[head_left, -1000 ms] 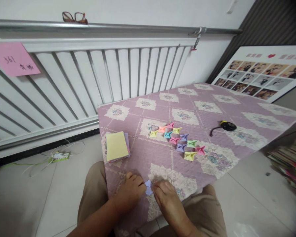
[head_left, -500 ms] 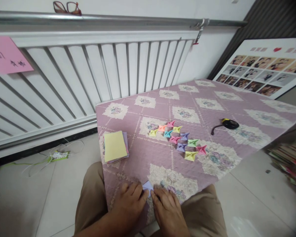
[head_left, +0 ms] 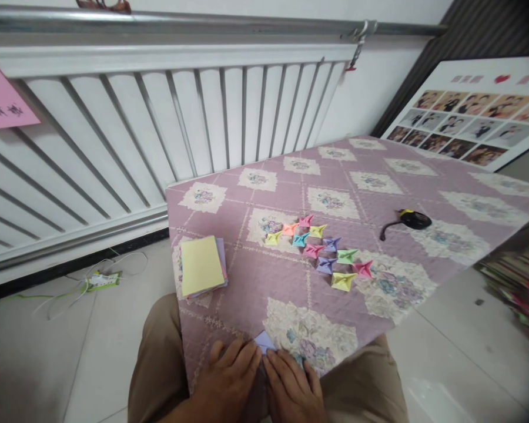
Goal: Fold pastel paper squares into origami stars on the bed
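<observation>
A small folded piece of purple paper (head_left: 264, 341) lies at the near edge of the table, its pointed top facing away from me. My left hand (head_left: 230, 370) presses its left side with the fingertips, fingers bent together. On the right lower side, my right hand (head_left: 293, 382) holds it down with fingers close together. The paper's lower part is hidden under both hands. Beyond them stand several folded paper boats in yellow, pink, blue, purple and green, such as the yellow paper boat (head_left: 342, 281). A stack of coloured paper (head_left: 201, 267), yellow on top, sits left.
A floral purple cloth covers the table (head_left: 247, 294). On its right part lies a black and yellow object with a strap (head_left: 414, 220). A white radiator (head_left: 211, 117) lines the wall behind, and a photo board (head_left: 476, 117) leans at the back right.
The hands have shifted slightly down, and the right hand's fingers lie lower on the purple paper. The view has tilted a little. The boats and stack are unmoved on the table.
</observation>
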The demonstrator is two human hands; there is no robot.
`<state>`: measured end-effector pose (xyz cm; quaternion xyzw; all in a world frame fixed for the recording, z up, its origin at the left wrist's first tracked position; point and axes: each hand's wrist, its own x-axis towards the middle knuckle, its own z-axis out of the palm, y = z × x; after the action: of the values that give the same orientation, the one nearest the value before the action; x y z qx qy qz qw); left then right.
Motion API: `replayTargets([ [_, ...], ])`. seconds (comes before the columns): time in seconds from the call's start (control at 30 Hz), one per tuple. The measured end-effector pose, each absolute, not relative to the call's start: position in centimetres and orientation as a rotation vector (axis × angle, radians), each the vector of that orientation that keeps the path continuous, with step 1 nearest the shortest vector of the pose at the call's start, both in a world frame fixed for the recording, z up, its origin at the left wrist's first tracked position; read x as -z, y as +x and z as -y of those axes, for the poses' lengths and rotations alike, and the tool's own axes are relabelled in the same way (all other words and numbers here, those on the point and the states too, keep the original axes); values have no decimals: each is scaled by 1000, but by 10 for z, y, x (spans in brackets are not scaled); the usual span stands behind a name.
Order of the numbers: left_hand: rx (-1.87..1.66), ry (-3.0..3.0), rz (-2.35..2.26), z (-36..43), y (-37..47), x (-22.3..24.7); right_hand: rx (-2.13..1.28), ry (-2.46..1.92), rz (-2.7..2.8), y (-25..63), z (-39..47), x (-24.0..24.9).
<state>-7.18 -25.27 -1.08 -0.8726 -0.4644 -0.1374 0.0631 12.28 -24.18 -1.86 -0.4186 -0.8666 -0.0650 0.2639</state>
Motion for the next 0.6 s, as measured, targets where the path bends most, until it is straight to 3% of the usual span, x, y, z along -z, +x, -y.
replayTargets([
  [0.17,363,-2723,1408,248,-75,1,90,-1186,2330,122,235,17],
  [0.37,497,-2712,1663,250,-72,18,-251,-1445,2099,107,227,14],
  [0.6,675,-2710,2024,239,-60,5,-145,-1537,2031,103,222,7],
])
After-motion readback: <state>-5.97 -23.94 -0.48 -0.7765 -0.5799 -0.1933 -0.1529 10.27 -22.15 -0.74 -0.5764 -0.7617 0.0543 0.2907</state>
